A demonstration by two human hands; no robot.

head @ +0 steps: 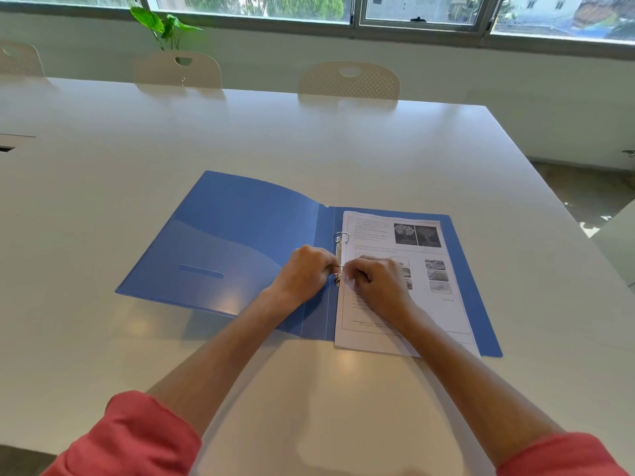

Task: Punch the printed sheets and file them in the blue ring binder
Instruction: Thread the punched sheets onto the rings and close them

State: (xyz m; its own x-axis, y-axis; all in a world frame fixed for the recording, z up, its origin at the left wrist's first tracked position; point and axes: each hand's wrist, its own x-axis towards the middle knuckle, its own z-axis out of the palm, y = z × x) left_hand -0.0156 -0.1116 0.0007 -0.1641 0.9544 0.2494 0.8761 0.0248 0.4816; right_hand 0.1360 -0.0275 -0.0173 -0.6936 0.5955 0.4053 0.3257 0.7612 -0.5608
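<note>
I am watching both hands meeting at the lower ring (338, 269) of the binder mechanism: the left hand (304, 273) is curling its fingers in and pinching the ring from the spine side, and the right hand (376, 281) is pinching the same ring from the paper side, its fingers bent and its heel resting on the page. Whether the ring is parted or closed under the fingertips I cannot tell, since the fingers are covering it. Just beyond the grip, the upper ring (341, 237) is standing closed above the metal strip. Directly under and to the right of the grip, the printed sheets (422, 304) are lying flat on the binder's back cover, their left edge sitting at the rings, with text, dark photos and small grey pictures showing. The blue ring binder (240, 242) is lying open flat around the grip, its front cover with a clear inner pocket spreading away to the left. Everything is sitting on a white table (309, 142). Pink sleeves (137, 438) are showing on both forearms nearest me. Far beyond the grip, white chairs (348, 80) are lining the table's far edge, with a green plant (161, 24) and a window (422, 10) behind them.
</note>
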